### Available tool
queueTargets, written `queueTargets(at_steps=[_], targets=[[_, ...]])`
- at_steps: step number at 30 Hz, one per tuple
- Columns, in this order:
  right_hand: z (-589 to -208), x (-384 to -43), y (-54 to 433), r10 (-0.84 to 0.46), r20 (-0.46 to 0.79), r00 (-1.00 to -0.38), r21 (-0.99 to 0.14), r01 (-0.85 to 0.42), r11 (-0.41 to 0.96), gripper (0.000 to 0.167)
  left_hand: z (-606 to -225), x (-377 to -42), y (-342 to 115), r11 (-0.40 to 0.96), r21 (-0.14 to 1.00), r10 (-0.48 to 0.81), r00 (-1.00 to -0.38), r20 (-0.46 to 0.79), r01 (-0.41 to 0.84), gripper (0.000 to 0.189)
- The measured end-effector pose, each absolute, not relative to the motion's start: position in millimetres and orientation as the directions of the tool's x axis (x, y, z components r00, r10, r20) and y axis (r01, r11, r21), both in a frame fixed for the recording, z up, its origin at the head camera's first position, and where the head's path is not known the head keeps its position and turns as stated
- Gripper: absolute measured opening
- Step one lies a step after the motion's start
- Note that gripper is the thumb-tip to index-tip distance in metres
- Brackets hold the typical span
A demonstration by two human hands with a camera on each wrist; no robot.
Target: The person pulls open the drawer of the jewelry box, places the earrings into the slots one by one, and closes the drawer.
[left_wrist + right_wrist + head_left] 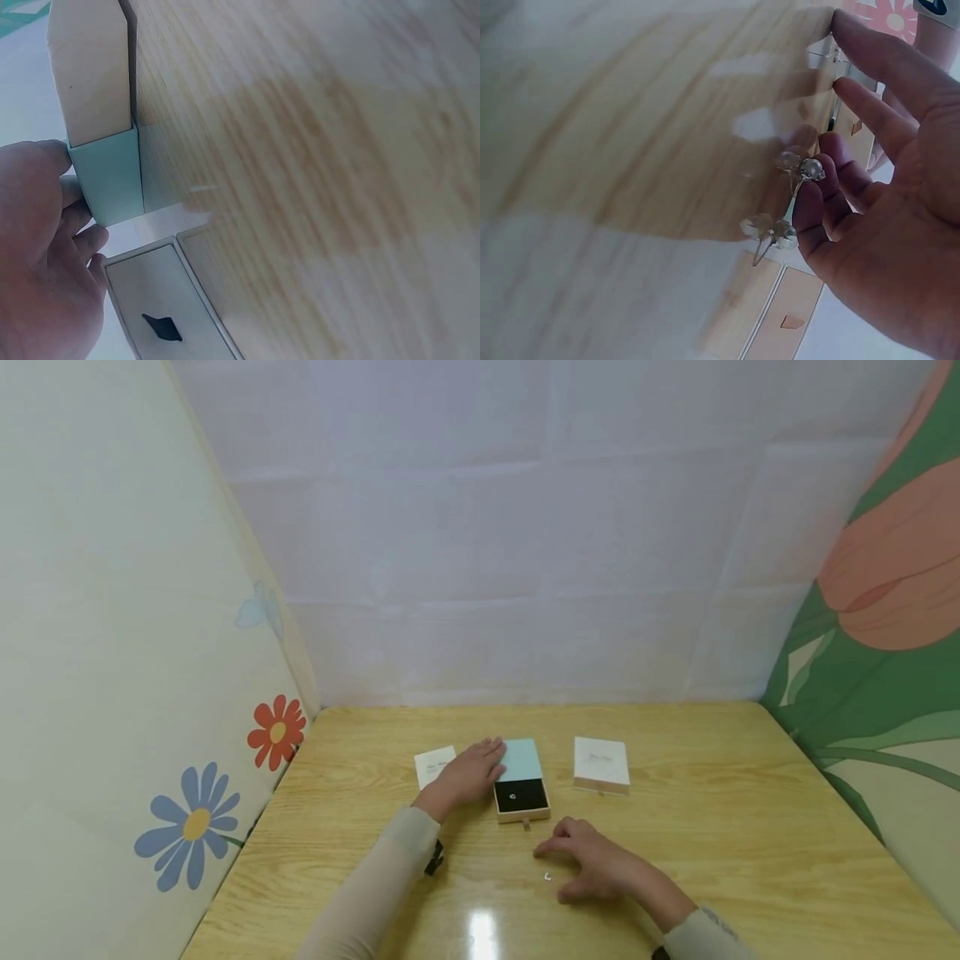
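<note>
While left hand [470, 774], fingers extended, touches blue box [521, 760] | right hand [596, 864] (thumb and fingers apart) | near earrings [812, 169]

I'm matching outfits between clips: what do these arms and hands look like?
The left hand and right hand are ungloved. Left sleeve and right sleeve are pale beige, the latter with small grey marks, perhaps buttons. A black item shows by the left sleeve, a black edge by the right; neither is identifiable.

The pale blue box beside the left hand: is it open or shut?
Open. In the head view, its drawer sticks out of the pale blue sleeve, baring a black lining with a small shiny piece on it.
</note>
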State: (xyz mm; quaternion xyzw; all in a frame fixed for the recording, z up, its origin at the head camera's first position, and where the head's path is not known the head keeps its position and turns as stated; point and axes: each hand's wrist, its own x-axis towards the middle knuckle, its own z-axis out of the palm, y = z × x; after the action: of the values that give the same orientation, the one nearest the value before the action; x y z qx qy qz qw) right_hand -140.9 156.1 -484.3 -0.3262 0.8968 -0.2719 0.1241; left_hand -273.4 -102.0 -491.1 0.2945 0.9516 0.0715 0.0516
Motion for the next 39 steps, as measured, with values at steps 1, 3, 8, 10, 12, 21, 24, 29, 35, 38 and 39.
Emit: queueTargets(at_steps=[1, 3, 8, 10, 12, 21, 24, 29, 35, 38, 39], targets=[[-484, -141, 156, -0.653, -0.05, -0.756, -0.57, -0.515, 0.64, 0.057, -491, -274, -102, 0.817, 0.168, 0.567, -0.822, -0.055, 0.552, 0.056], [-484, -141, 156, -0.654, -0.056, -0.754, -0.572, -0.513, 0.64, 0.056, -493, -275, -102, 0.816, 0.168, 0.568, -0.821, -0.056, 0.553, 0.056], [-484, -142, 154, -0.656, -0.061, -0.752, -0.589, -0.504, 0.631, 0.049, -494, -275, -102, 0.815, 0.167, 0.569, -0.821, -0.05, 0.555, 0.056], [-483, -142, 153, -0.659, -0.06, -0.75, -0.596, -0.502, 0.626, 0.044, -494, -276, -102, 0.816, 0.163, 0.568, -0.822, -0.05, 0.554, 0.057], [-483, -143, 152, -0.662, -0.06, -0.747, -0.598, -0.504, 0.623, 0.038, -495, -276, -102, 0.819, 0.158, 0.565, -0.823, -0.052, 0.552, 0.057], [-483, -145, 147, -0.666, -0.057, -0.744, -0.589, -0.514, 0.624, 0.024, -494, -276, -102, 0.82, 0.157, 0.564, -0.824, -0.054, 0.551, 0.057], [-484, -146, 146, -0.666, -0.066, -0.743, -0.586, -0.512, 0.629, 0.021, -493, -275, -102, 0.818, 0.162, 0.565, -0.823, -0.051, 0.552, 0.056], [-485, -148, 143, -0.671, -0.065, -0.738, -0.577, -0.521, 0.629, 0.016, -492, -274, -102, 0.823, 0.17, 0.558, -0.827, -0.06, 0.543, 0.056], [-483, -148, 142, -0.677, -0.063, -0.734, -0.574, -0.528, 0.626, 0.014, -493, -275, -101, 0.823, 0.165, 0.558, -0.828, -0.056, 0.543, 0.056], [-483, -148, 141, -0.682, -0.058, -0.729, -0.574, -0.535, 0.62, 0.014, -493, -275, -102, 0.82, 0.166, 0.562, -0.826, -0.053, 0.548, 0.056], [-482, -148, 141, -0.684, -0.057, -0.727, -0.576, -0.536, 0.617, 0.014, -493, -275, -102, 0.82, 0.167, 0.562, -0.825, -0.052, 0.548, 0.056]])
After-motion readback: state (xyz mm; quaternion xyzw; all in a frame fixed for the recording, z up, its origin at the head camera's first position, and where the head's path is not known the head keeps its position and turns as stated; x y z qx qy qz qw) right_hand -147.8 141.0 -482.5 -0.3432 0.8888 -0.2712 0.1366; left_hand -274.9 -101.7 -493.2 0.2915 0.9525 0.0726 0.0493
